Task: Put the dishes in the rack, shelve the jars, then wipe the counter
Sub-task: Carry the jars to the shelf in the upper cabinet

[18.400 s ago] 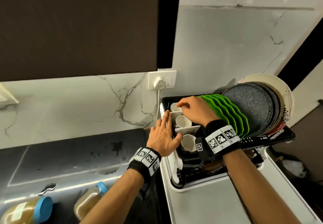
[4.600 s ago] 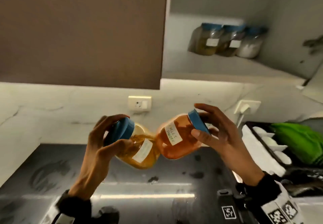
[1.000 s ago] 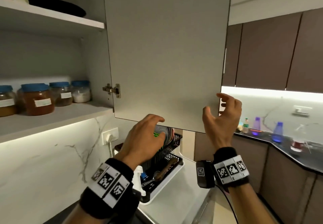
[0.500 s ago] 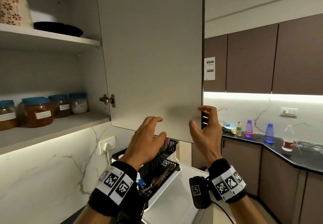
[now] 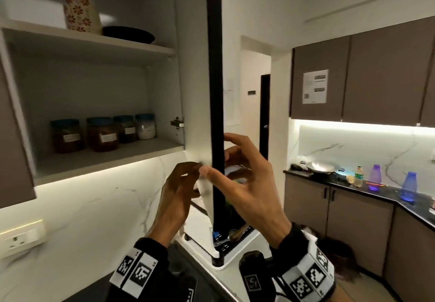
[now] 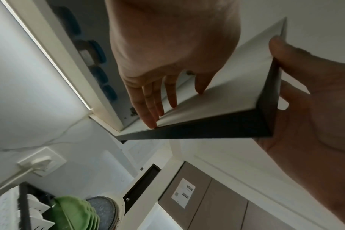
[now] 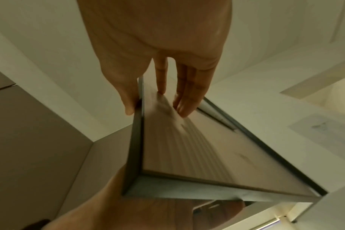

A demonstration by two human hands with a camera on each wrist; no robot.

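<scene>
Two hands meet at the lower corner of the open cabinet door [image 5: 200, 89], which stands edge-on to the head camera. The right hand [image 5: 247, 184] grasps the dark edge of the door, with the thumb on the near face and the fingers [image 7: 161, 80] flat on the outer side. The left hand [image 5: 176, 195] is released, and its straight fingers [image 6: 150, 99] press the pale inner face.

If the door swings shut now, I think the left fingers can be caught between the door and the cabinet frame; a hard push could also shake the shelf [image 5: 106, 158].

Just below, the dish rack [image 5: 226, 240] holds green plates [image 6: 75, 213]. Farther to the left, four jars [image 5: 103, 132] with blue lids and paper labels stand upright in a row on the lower shelf, close together. They look already shelved. The counter is probably not yet wiped.
</scene>
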